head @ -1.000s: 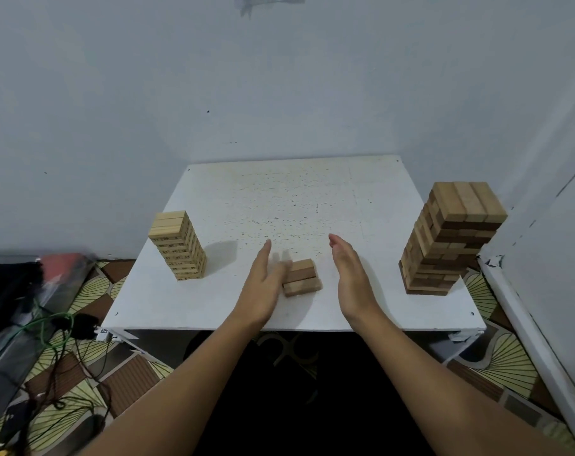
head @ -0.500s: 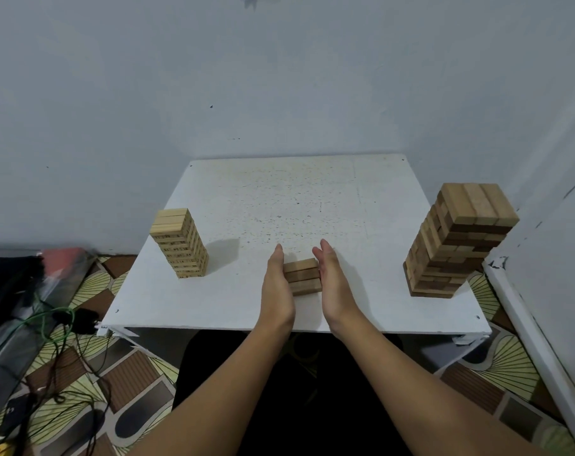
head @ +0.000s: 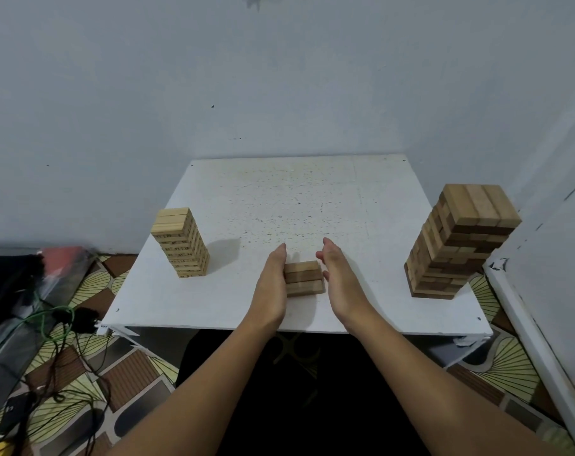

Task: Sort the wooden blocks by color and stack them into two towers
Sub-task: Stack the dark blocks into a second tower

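- Half a second ago both palms were pressed against the sides of the small stack; now the right hand (head: 340,279) has drawn a little away from it, while the left hand (head: 272,284) stays flat against its left side.
- Left hand: fingers straight and together, palm touching the stack, gripping nothing. Right hand: fingers straight and relaxed, just beside the stack's right side, with a narrow gap showing; it holds nothing.
- The small stack (head: 304,278) sits at lower centre of the frame, near the front edge of the white counter (head: 312,199). It shows about three layers, the middle one darker than the others.
- Judged from their look, the blocks are light, rigid, smooth-sided wood; loose layers would slide on one another if nudged sideways. A single block is best pinched across its long sides; the whole stack is best squeezed evenly from both sides.
- Further out, a pale tower (head: 182,243) stands at centre left of the counter.
- At the right edge stands a taller mixed tower (head: 460,241) of pale and dark blocks, well apart from both hands; it likely tips easily if pulled low.
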{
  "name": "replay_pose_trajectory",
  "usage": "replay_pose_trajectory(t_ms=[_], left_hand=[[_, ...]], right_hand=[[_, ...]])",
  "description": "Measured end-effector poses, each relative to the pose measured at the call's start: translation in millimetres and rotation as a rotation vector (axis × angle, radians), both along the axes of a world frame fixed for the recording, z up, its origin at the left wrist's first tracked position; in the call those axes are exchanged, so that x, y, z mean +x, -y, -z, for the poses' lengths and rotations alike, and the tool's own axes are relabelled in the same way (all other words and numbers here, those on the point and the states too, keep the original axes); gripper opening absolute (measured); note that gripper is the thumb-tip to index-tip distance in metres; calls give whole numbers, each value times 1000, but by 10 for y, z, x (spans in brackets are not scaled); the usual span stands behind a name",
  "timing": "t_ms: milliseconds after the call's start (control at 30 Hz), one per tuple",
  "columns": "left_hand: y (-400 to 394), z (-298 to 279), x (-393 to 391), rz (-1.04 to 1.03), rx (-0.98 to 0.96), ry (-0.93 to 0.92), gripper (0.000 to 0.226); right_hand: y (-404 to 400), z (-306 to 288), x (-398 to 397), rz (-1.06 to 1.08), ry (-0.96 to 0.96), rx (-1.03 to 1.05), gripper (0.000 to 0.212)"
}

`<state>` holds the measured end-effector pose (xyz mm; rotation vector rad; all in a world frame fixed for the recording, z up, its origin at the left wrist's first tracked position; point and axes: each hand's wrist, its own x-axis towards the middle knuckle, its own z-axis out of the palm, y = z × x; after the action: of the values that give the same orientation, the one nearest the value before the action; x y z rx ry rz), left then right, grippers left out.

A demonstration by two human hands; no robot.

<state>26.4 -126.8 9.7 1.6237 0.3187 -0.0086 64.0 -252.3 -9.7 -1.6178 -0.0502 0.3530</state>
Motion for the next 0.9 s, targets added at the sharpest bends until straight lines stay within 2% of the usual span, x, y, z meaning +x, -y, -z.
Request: replay_pose_trajectory(t_ms=[33, 67, 100, 200, 300, 533, 900], left_hand=[[-95, 22, 16, 26, 107, -2, 31], [-197, 23, 17, 67, 230, -12, 42], [-319, 37, 26, 114, 330, -28, 56], [-626, 22, 80, 332, 549, -112, 88], [-775, 9, 173, 437, 686, -158, 100], [-817, 87, 305, 423, 750, -129, 94], [-806, 119, 328, 376, 723, -88, 84]], right_hand=[[51, -30, 26, -24, 45, -66, 66], [116, -58, 66, -51, 98, -161, 54], [193, -81, 117, -97, 155, -277, 51], [403, -141, 257, -368, 235, -629, 71], [473, -199, 356, -558, 232, -825, 86], [407, -235, 475, -588, 259, -910, 87], [424, -165, 496, -550, 288, -867, 82]])
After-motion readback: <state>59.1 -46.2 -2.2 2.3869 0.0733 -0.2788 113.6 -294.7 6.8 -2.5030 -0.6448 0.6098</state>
